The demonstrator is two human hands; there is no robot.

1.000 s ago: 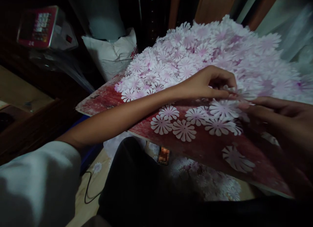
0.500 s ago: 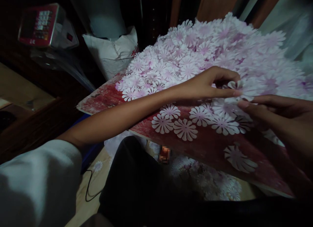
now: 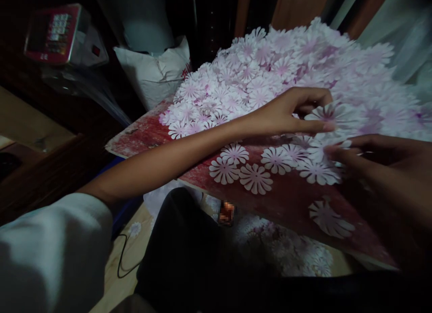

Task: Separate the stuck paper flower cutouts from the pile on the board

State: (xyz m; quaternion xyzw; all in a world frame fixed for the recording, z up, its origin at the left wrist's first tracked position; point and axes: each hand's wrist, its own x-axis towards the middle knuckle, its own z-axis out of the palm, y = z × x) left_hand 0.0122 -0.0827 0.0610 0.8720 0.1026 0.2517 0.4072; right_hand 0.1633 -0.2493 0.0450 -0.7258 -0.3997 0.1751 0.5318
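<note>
My left hand [image 3: 297, 113] reaches across from the left, thumb and fingers pinched on a white artificial flower petal piece [image 3: 340, 115] with a pale purple centre. Just below and to the right, my right hand [image 3: 381, 158] pinches another white petal piece [image 3: 319, 146] at its edge. Its lower fingers are in shadow. Behind both hands rises a large heap of the same flower pieces [image 3: 259, 74]. Several loose flower pieces [image 3: 256, 178] lie flat in front of the hands on a worn red board [image 3: 286, 205].
A scale with a keypad [image 3: 54, 36] stands at the upper left. A white sack [image 3: 153, 70] is beside the heap. More flower pieces [image 3: 290, 245] lie below the board, near my dark-clothed knee [image 3: 178, 232]. A black cable [image 3: 123, 259] runs over the floor.
My hands were close together at one cluster of petal pieces; now they are slightly apart, each with a piece. My right hand has shifted slightly left and down, and pieces beneath it moved.
</note>
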